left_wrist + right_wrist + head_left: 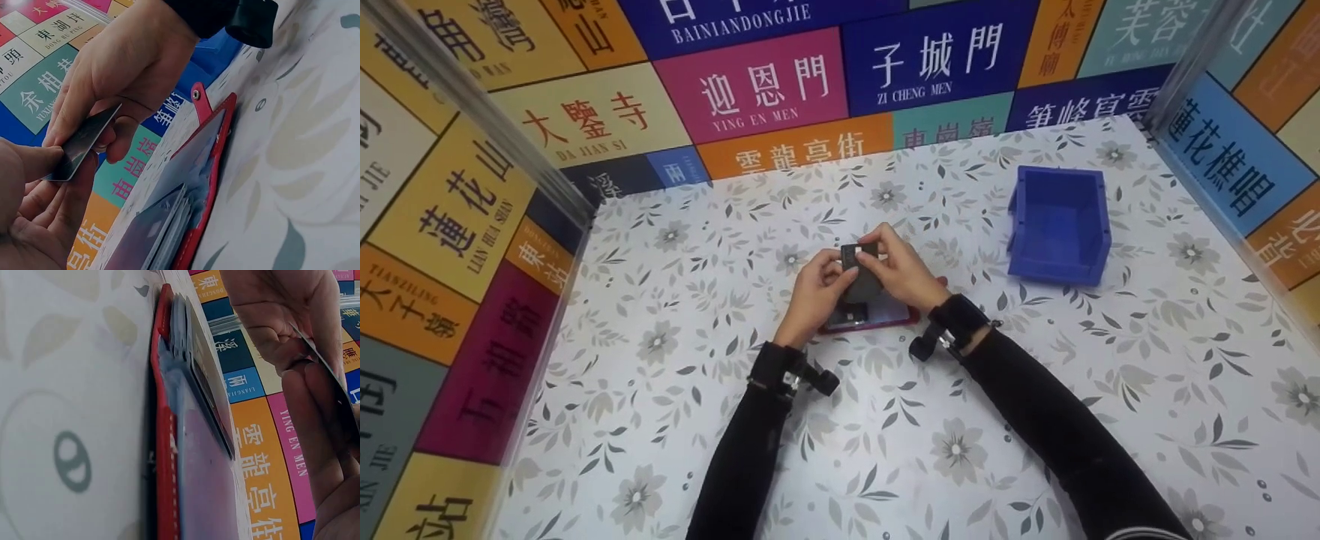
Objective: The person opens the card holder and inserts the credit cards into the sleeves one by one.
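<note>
Both hands pinch one dark card (84, 145) between thumbs and fingers, held up above a red card holder (165, 461). In the head view the left hand (815, 294) is at the card's left side and the right hand (906, 271) at its right. The card holder (877, 324) lies spread on the table beneath them, partly hidden by the hands. Its clear plastic sleeves (163, 225) hold several cards, and a red snap strap (201, 102) sticks out from its edge.
A blue plastic bin (1061, 225) stands at the back right of the floral-patterned table (720, 450). Colourful panels with printed place names (750, 90) wall the table at the back and both sides. Each wrist wears a black strap with a small camera (926, 346).
</note>
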### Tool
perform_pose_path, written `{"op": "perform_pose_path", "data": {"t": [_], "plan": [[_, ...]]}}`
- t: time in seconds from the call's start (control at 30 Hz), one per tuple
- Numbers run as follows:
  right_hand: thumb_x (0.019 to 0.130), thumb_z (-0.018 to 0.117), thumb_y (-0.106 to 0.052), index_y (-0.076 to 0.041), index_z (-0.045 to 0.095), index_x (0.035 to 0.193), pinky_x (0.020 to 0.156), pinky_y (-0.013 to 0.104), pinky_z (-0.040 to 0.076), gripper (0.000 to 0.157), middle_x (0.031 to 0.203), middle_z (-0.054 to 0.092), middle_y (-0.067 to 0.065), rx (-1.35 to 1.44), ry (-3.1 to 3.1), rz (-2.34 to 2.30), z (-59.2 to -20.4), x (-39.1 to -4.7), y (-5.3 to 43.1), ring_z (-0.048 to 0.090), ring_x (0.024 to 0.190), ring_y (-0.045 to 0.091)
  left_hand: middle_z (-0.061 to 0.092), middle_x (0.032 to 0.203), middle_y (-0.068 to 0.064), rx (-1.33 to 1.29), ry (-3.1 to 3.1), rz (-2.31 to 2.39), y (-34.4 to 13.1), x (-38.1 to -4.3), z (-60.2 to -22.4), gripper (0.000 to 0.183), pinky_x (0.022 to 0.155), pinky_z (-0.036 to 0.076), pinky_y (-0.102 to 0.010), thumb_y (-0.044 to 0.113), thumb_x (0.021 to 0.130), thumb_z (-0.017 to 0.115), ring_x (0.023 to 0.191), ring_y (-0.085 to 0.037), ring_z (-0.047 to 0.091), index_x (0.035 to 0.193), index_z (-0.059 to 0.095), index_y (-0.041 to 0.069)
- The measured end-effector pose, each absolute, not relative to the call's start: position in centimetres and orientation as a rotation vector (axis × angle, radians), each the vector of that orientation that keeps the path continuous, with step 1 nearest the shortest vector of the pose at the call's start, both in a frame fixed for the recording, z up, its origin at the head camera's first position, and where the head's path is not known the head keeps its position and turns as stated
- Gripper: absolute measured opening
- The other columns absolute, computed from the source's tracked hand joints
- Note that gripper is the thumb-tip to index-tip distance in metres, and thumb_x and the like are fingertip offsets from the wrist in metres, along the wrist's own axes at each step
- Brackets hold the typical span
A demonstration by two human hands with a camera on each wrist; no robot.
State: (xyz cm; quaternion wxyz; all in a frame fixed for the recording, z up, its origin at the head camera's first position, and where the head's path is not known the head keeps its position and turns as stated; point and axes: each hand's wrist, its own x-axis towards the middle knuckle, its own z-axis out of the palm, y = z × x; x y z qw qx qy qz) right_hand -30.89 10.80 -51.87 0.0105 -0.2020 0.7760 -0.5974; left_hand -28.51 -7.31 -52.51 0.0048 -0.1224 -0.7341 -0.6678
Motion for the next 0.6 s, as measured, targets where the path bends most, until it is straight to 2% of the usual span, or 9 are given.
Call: {"op": "perform_pose_path", "data": {"t": [0.13,0.37,0.47,0.6], "plan": [[0.104,0.061,-0.014,0.001,0.052,0.124,0.066,0.026,0.057,0.026,0.109,0.073,0.022,-0.649,2.491,-1.817,-52.17,-30.66,10.4,0.074,0.086,0.042,0.066,0.077,-0.008,-0.301,-2.265,-2.179,-7.22,-28.5,-52.59,0.022,0.067,0.051,-0.022,-0.003,0.094,0.07,0.07,-0.014,0.067,0.113,0.061,-0.011],[0.104,0.062,-0.013,0.002,0.053,0.123,0.07,0.037,0.062,0.026,0.108,0.073,0.022,-0.669,2.512,-1.817,-52.4,-30.61,10.11,0.075,0.085,0.038,0.066,0.076,-0.003,-0.224,-2.258,-2.216,-7.17,-28.45,-52.73,0.015,0.066,0.052,-0.021,0.0,0.095,0.071,0.073,-0.016,0.067,0.105,0.062,-0.008],[0.104,0.063,-0.014,0.001,0.054,0.124,0.071,0.033,0.061,0.026,0.106,0.073,0.021,-0.662,2.513,-1.808,-52.41,-30.66,10.12,0.075,0.084,0.035,0.064,0.075,0.0,-0.224,-2.249,-2.22,-7.17,-28.35,-52.7,0.014,0.064,0.05,-0.019,0.0,0.096,0.07,0.072,-0.014,0.065,0.105,0.062,-0.006],[0.105,0.061,-0.018,-0.003,0.054,0.126,0.07,0.024,0.053,0.027,0.102,0.073,0.017,-0.626,2.499,-1.806,-52.21,-30.77,10.42,0.071,0.084,0.03,0.063,0.075,0.004,-0.218,-2.242,-2.237,-7.19,-28.25,-52.57,0.014,0.066,0.052,-0.022,0.0,0.096,0.069,0.073,-0.015,0.065,0.106,0.062,-0.005]]}}
